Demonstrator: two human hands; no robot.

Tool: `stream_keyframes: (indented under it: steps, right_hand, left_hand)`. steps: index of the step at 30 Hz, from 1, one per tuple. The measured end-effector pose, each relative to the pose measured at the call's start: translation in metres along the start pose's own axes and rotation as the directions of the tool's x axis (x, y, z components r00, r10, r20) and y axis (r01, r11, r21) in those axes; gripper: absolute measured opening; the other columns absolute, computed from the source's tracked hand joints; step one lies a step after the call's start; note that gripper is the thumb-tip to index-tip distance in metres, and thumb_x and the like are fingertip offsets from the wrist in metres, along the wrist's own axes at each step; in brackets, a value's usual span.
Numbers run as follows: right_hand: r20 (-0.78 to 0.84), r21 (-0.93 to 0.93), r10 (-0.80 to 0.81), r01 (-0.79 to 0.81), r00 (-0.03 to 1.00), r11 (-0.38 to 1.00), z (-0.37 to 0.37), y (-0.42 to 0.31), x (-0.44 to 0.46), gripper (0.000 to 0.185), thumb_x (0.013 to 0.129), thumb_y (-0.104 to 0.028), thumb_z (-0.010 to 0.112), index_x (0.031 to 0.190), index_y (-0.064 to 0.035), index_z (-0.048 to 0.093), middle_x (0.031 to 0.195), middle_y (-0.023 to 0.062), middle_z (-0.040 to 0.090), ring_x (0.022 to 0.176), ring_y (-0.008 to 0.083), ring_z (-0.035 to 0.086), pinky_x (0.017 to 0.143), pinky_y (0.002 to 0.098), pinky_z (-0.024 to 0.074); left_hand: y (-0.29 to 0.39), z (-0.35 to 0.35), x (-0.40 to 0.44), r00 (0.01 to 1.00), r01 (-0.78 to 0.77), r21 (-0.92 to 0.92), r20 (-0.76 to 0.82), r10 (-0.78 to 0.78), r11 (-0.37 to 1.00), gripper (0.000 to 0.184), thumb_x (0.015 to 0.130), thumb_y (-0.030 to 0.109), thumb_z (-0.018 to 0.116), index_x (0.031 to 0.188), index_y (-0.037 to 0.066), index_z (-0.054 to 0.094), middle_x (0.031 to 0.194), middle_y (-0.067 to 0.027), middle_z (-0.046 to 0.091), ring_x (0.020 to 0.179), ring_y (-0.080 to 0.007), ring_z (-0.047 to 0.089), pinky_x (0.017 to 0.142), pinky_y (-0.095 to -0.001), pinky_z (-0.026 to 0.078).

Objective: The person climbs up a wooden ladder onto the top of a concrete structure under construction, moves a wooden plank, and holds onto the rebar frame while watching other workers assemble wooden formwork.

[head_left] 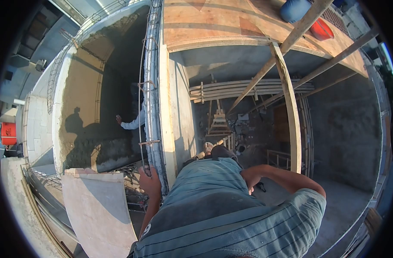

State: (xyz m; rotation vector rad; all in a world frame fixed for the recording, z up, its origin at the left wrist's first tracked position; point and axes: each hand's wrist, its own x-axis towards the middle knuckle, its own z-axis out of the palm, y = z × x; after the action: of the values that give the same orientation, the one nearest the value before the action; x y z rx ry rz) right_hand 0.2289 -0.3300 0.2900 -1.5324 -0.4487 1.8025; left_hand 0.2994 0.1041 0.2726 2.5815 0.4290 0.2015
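Note:
On the left, my left hand (150,182) is wrapped round the lower end of the steel rebar (141,107) that runs along the narrow wall top (153,107). My right hand (250,177) rests near my waist at the right side of my striped shirt (213,180); its fingers are mostly hidden. A wooden beam (289,103) stretches away just right of that hand. Below my waist a foot in a sandal (208,147) shows beside a wooden frame.
Below on the left, a co-worker's hand and pale sleeve (134,124) reach out near the plastered wall (82,86). Slanting poles (265,69) cross the deep opening. A plywood deck (213,21) holds a red container (322,30). A pale board (99,206) lies lower left.

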Motion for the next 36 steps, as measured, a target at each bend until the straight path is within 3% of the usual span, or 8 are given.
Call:
stream_keyframes:
  steps: [17,25,36]
  right_hand:
    - [0.014,-0.009,-0.011,0.011,1.0,1.0,0.001,0.007,0.004,0.027,0.085,-0.018,0.084,0.108,-0.004,0.082,0.1,0.013,0.083,0.089,0.0245,0.082,0.083,0.0341,0.0645]
    - [-0.001,-0.01,-0.015,0.015,1.0,1.0,0.005,0.013,0.007,0.026,0.085,-0.015,0.083,0.108,-0.0038,0.082,0.1,0.0141,0.083,0.089,0.0255,0.082,0.079,0.0345,0.0648]
    - [-0.009,0.026,0.005,-0.005,1.0,1.0,0.008,0.014,0.008,0.025,0.087,-0.015,0.082,0.108,-0.0039,0.081,0.101,0.0138,0.083,0.09,0.0246,0.082,0.083,0.0345,0.0642]
  left_hand:
    - [0.003,-0.001,-0.001,1.0,-0.004,-0.026,-0.011,0.004,1.0,0.026,0.1,0.03,0.071,0.102,0.005,0.063,0.069,-0.0051,0.058,0.06,-0.0234,0.058,0.06,-0.0415,0.047]
    - [0.006,-0.002,-0.001,1.0,-0.014,-0.021,-0.022,0.014,1.0,0.03,0.101,0.033,0.07,0.102,0.004,0.063,0.077,-0.0116,0.069,0.069,-0.0326,0.07,0.066,-0.0463,0.052]
    - [0.007,-0.004,-0.002,0.999,-0.021,0.067,-0.031,0.023,0.998,0.03,0.1,0.035,0.069,0.101,0.006,0.062,0.075,-0.0128,0.067,0.07,-0.0383,0.069,0.065,-0.0521,0.05]
